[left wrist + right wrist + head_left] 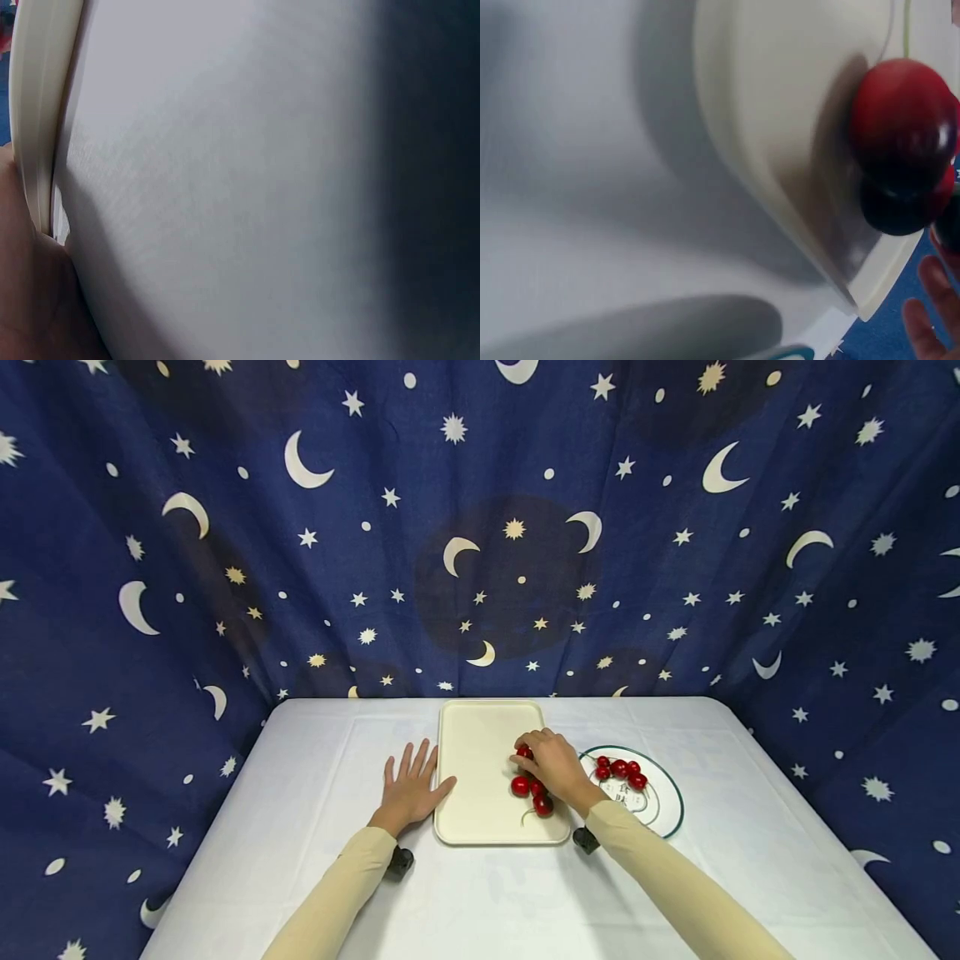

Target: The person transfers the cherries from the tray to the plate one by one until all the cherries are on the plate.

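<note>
A cream rectangular tray (480, 735) lies on the table. My left hand (411, 789) rests flat at its left side, fingers spread, the thumb reaching over the rim; the left wrist view has the hand (30, 292) against the tray's edge (37, 112). Over the tray's right side, my right hand (561, 768) holds a red cherry (524, 751) between thumb and fingers. Several more cherries (543, 804) sit just below it on the tray, one with a long stem. The right wrist view shows a dark red cherry (904, 120) up close, with fingertips (930, 300) at the lower right.
To the right, partly behind my right forearm, stands a white plate (671, 810) with a green rim and several cherries (618, 768) on it. A white cloth covers the table (480, 902). Behind hangs a dark blue curtain (495, 468) with moons and stars.
</note>
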A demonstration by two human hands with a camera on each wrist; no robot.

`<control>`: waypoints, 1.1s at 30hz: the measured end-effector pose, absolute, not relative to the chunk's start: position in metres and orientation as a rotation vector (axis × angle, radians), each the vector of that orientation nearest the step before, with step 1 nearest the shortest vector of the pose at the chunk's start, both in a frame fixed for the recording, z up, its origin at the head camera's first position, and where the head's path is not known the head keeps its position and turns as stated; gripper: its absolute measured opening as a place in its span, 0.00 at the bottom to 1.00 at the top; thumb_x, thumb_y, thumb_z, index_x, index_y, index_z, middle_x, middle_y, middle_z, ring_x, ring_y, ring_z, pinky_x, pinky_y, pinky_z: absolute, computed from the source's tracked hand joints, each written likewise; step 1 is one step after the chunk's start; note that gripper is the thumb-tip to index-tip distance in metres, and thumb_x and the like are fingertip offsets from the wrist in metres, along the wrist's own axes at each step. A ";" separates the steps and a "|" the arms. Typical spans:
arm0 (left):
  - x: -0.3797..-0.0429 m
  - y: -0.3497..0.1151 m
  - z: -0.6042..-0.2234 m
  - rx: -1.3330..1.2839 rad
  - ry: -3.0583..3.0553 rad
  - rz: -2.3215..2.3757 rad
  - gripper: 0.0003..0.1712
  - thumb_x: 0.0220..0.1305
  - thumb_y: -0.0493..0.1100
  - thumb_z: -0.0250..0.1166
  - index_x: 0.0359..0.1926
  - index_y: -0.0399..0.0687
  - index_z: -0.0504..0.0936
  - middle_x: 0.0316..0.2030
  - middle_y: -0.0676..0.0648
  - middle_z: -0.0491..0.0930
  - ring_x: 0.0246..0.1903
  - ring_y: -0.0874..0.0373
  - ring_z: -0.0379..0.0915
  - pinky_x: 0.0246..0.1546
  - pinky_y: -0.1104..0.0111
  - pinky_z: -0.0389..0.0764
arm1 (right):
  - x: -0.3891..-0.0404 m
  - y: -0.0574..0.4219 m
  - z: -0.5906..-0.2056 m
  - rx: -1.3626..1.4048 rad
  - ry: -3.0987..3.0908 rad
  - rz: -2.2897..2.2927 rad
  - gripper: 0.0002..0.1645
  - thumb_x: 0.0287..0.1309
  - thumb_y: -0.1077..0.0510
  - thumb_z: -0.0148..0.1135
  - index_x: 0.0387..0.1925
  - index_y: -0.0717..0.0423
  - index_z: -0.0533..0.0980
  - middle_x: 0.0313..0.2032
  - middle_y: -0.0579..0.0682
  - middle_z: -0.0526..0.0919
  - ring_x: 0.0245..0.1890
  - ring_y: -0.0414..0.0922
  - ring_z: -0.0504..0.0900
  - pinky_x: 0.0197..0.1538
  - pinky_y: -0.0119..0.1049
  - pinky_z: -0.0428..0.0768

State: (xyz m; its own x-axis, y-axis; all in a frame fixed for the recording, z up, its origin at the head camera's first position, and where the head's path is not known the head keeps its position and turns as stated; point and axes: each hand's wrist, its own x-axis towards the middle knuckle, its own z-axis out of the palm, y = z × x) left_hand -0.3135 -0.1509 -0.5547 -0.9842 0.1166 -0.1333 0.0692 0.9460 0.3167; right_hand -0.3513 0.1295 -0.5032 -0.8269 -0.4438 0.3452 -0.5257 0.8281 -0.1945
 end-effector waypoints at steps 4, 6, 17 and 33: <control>-0.310 -0.150 -0.548 0.142 2.945 0.484 0.48 0.74 0.74 0.39 0.84 0.55 0.43 0.85 0.50 0.33 0.85 0.45 0.24 0.81 0.41 0.28 | -0.352 0.133 -0.499 0.678 -2.729 0.473 0.17 0.67 0.45 0.67 0.47 0.53 0.82 0.43 0.49 0.88 0.39 0.50 0.86 0.48 0.50 0.85; -0.308 -0.150 -0.546 0.142 2.942 0.489 0.48 0.74 0.73 0.39 0.84 0.54 0.43 0.85 0.49 0.34 0.85 0.44 0.24 0.81 0.41 0.28 | -0.351 0.135 -0.498 0.646 -2.734 0.506 0.16 0.69 0.46 0.65 0.48 0.52 0.82 0.44 0.49 0.86 0.38 0.49 0.87 0.46 0.50 0.86; -0.309 -0.150 -0.551 0.148 2.952 0.515 0.50 0.73 0.77 0.37 0.84 0.56 0.42 0.85 0.52 0.33 0.85 0.46 0.23 0.81 0.41 0.28 | -0.348 0.154 -0.495 0.634 -2.700 0.566 0.15 0.70 0.52 0.65 0.51 0.57 0.80 0.46 0.53 0.85 0.40 0.50 0.87 0.45 0.46 0.87; -0.309 -0.151 -0.553 0.156 2.962 0.520 0.50 0.73 0.77 0.37 0.84 0.56 0.42 0.85 0.51 0.33 0.85 0.46 0.23 0.81 0.40 0.28 | -0.344 0.202 -0.499 0.478 -2.732 0.489 0.16 0.65 0.60 0.69 0.51 0.62 0.79 0.49 0.59 0.83 0.45 0.54 0.84 0.47 0.51 0.86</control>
